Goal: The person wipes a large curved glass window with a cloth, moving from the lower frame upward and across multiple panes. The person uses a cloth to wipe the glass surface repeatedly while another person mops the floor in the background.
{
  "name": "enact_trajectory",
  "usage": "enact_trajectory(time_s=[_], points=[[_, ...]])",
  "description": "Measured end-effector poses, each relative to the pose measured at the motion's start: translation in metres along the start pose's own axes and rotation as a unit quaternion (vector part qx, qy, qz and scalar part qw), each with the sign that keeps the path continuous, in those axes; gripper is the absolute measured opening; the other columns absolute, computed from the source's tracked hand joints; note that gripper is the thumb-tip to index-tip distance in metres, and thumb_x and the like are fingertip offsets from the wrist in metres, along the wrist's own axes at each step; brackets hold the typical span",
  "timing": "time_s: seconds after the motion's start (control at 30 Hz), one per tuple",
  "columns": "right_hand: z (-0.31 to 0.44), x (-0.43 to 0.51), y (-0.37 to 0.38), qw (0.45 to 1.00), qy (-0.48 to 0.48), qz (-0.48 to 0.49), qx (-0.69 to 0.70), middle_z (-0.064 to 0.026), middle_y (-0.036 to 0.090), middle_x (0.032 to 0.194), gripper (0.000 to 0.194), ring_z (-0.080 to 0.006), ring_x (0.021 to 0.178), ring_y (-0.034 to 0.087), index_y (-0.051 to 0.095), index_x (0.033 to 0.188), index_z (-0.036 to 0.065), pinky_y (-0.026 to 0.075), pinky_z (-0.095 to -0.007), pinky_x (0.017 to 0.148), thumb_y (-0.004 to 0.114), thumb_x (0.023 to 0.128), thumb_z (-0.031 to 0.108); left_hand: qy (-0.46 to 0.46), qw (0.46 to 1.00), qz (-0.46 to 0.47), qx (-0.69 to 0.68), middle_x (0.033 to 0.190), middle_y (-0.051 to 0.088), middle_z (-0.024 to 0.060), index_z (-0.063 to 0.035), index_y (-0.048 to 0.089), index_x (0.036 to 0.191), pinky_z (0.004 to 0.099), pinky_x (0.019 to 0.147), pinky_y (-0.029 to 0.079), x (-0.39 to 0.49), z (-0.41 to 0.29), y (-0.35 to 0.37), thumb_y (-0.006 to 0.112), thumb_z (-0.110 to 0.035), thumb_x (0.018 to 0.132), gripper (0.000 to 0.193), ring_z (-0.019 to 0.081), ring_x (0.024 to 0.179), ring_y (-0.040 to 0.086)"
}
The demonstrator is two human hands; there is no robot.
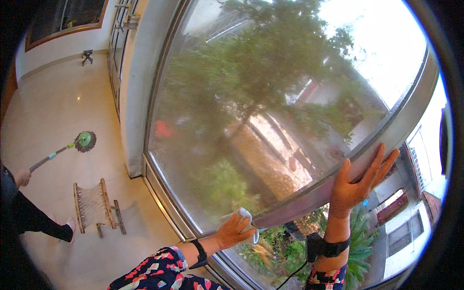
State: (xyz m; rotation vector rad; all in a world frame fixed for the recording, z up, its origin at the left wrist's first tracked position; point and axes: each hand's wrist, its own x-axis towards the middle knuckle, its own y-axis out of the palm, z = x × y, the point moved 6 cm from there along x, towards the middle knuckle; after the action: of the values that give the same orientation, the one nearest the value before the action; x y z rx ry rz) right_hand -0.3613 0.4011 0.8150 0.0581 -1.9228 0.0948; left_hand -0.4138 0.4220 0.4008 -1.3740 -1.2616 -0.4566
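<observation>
My left hand [232, 232] presses a folded pale grey cloth [247, 214] against the lower corner of a window sash. The cloth wraps over the bottom of the sash frame [297, 207], at the edge of the glass pane [206, 156]. Higher along the same frame, on the right, rests my right hand [357, 190] with its fingers spread and nothing in it. The glass looks hazy, and trees and a yard show blurred through it. Each forearm wears a black strap [328, 245], and a cable runs from the right one.
A metal window track [177, 214] runs below the sash. On the tiled floor [54, 108] stand a folding stool [93, 204] with a woven seat and a small far stool [87, 57]. At left, another person's hand [22, 177] holds a mop [85, 140]. Plants [359, 250] grow outside.
</observation>
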Motion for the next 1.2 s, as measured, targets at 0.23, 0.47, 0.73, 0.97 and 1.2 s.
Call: enact_trajectory(time_s=[0.23,0.47,0.73,0.97,1.2], points=[[-0.006,-0.001,-0.002,0.999,0.013,-0.020,0.025,-0.0205,0.030,0.160,0.071,-0.0381,0.148,0.028,0.048,0.145,0.005,0.024,-0.0487,0.120,0.068,0.077,0.008,0.017,1.000,0.011,-0.009,0.137,0.041,0.0208,-0.0240,0.044,0.142,0.0583,0.108,0.039,-0.007,-0.002,-0.003,0.059,-0.010,0.084,0.061,0.0480,0.123,0.048],[-0.012,-0.004,-0.004,0.989,0.060,-0.043,0.124,-0.0200,0.027,0.161,0.082,-0.0385,0.148,0.028,0.041,0.149,0.004,0.024,-0.0484,0.120,0.072,0.073,0.005,0.005,0.991,0.040,-0.129,0.153,0.035,0.0209,-0.0196,0.040,0.149,0.0532,0.110,0.039,0.010,-0.002,-0.057,0.069,0.004,0.073,0.085,0.0477,0.133,0.043],[-0.013,-0.013,0.000,0.979,0.108,-0.024,0.174,-0.0326,0.024,0.157,0.103,-0.0487,0.144,0.030,0.028,0.152,0.003,0.031,-0.0521,0.116,0.084,0.068,0.018,-0.341,0.891,-0.184,-0.237,0.135,0.053,0.0150,-0.0069,0.041,0.144,0.0383,0.104,0.044,0.015,0.018,-0.120,0.061,0.000,0.087,0.060,0.0278,0.124,0.054],[-0.011,-0.013,0.003,0.972,0.106,-0.046,0.202,-0.0330,0.027,0.156,0.092,-0.0509,0.139,0.038,0.036,0.149,0.004,0.038,-0.0505,0.110,0.082,0.070,0.017,-0.452,0.814,-0.236,-0.280,0.108,0.065,0.0027,-0.0047,0.057,0.124,0.0310,0.091,0.048,0.005,0.030,-0.117,0.053,-0.014,0.101,0.026,0.0132,0.100,0.059],[-0.018,-0.015,0.004,0.962,0.125,-0.071,0.231,-0.0304,0.031,0.156,0.085,-0.0476,0.139,0.039,0.040,0.147,0.004,0.039,-0.0504,0.109,0.078,0.071,0.016,-0.540,0.651,-0.302,-0.440,0.111,0.066,0.0057,-0.0064,0.059,0.124,0.0347,0.092,0.051,-0.012,0.023,-0.099,0.049,-0.033,0.105,0.034,0.0175,0.101,0.063]])
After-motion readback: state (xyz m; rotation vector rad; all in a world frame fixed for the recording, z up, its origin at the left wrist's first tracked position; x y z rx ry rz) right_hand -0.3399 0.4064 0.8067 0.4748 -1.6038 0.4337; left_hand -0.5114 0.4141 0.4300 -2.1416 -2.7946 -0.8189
